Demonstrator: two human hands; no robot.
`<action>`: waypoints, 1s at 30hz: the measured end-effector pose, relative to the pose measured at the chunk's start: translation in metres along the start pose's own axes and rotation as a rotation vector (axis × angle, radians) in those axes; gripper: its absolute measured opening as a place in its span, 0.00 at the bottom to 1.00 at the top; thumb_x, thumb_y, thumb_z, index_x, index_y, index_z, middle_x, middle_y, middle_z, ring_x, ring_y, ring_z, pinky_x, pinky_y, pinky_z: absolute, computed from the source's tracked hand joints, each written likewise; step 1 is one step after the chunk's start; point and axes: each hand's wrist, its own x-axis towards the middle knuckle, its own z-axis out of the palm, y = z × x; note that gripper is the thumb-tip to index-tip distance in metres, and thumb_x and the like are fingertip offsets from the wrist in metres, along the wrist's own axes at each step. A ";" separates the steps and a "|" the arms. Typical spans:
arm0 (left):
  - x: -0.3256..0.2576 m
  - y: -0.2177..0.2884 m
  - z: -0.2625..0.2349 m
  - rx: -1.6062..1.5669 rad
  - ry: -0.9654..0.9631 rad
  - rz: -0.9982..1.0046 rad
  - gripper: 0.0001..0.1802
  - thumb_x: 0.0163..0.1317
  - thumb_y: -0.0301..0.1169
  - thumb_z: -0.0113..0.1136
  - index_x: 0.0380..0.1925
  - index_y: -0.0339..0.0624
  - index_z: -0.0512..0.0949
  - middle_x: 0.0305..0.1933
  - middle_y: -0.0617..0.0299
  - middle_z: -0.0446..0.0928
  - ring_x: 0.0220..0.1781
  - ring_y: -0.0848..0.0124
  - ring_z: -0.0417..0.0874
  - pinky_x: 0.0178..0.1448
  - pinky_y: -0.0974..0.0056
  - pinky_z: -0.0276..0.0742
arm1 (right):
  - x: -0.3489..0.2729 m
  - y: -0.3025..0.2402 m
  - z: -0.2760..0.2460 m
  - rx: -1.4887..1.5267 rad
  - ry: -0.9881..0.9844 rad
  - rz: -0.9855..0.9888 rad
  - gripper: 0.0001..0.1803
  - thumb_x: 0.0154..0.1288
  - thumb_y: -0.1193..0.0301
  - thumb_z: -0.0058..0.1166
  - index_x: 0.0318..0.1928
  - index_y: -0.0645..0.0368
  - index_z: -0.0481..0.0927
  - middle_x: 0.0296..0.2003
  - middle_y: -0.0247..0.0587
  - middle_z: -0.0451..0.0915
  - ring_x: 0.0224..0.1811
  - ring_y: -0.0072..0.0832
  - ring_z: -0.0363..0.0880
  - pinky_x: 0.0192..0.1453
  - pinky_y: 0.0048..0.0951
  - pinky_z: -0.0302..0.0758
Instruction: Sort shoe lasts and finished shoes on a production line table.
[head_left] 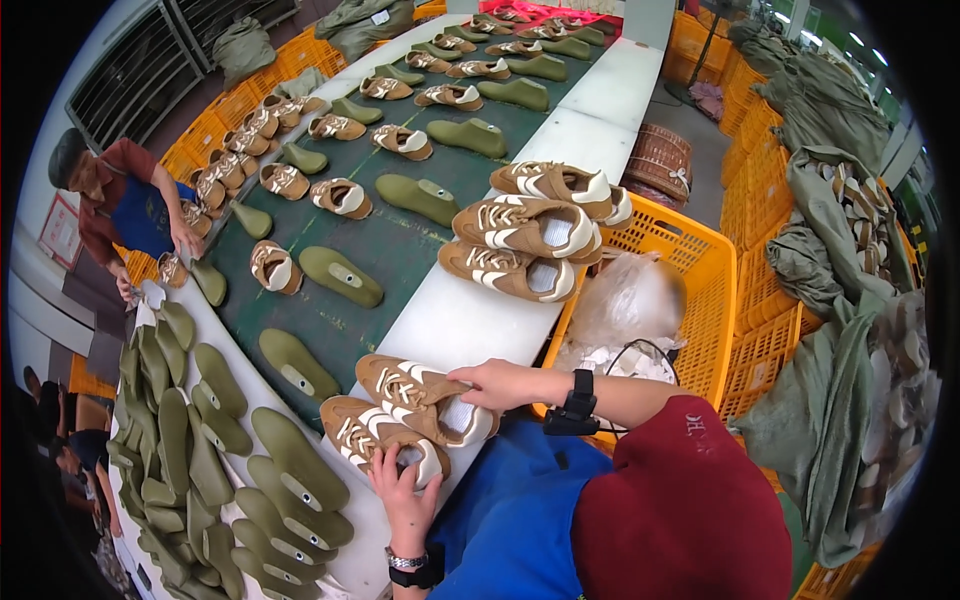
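Observation:
Two brown sneakers with cream stripes and laces lie side by side at the near edge of the white ledge, toes pointing away to the left. My left hand (404,502) grips the heel of the nearer sneaker (362,430), fingers over its collar and thumb on the outside. My right hand (497,384) holds the other sneaker (398,383) by the collar, fingertips partly hidden in its opening. Just beyond, a stack of brown sneakers (520,228) rests on the white ledge (470,325). A green shoe last (298,363) lies on the belt close to the held pair.
The dark green conveyor belt (345,225) carries rows of sneakers and lasts. Many lasts (195,440) are piled at left. A yellow crate (705,290) with plastic bags stands at right, before stacked crates (755,200). Across the belt, a co-worker (135,195) handles a shoe.

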 end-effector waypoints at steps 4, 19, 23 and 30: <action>0.004 -0.015 0.000 -0.026 -0.003 0.040 0.19 0.40 0.34 0.70 0.32 0.37 0.78 0.60 0.47 0.66 0.64 0.43 0.60 0.66 0.42 0.51 | -0.011 0.002 -0.043 0.137 0.257 -0.196 0.21 0.63 0.65 0.51 0.55 0.60 0.72 0.34 0.45 0.81 0.35 0.35 0.80 0.43 0.32 0.76; 0.006 -0.014 -0.005 -0.005 -0.014 0.181 0.22 0.41 0.30 0.68 0.40 0.39 0.78 0.59 0.47 0.67 0.62 0.42 0.62 0.64 0.43 0.56 | -0.035 0.162 -0.308 0.046 0.550 0.516 0.54 0.50 0.35 0.52 0.66 0.63 0.59 0.65 0.57 0.60 0.67 0.42 0.60 0.69 0.34 0.57; 0.011 -0.007 -0.007 -0.006 -0.023 0.156 0.20 0.41 0.30 0.68 0.38 0.38 0.78 0.59 0.46 0.67 0.62 0.42 0.62 0.64 0.44 0.57 | -0.020 0.167 -0.308 0.329 0.422 0.639 0.49 0.51 0.45 0.59 0.69 0.53 0.56 0.65 0.52 0.60 0.63 0.38 0.65 0.63 0.34 0.65; 0.007 -0.010 -0.010 -0.006 -0.026 0.163 0.19 0.41 0.29 0.68 0.37 0.38 0.78 0.59 0.46 0.67 0.62 0.42 0.62 0.64 0.44 0.56 | 0.013 0.207 -0.312 0.431 0.120 0.885 0.35 0.54 0.61 0.60 0.63 0.47 0.64 0.55 0.41 0.73 0.48 0.34 0.76 0.48 0.37 0.74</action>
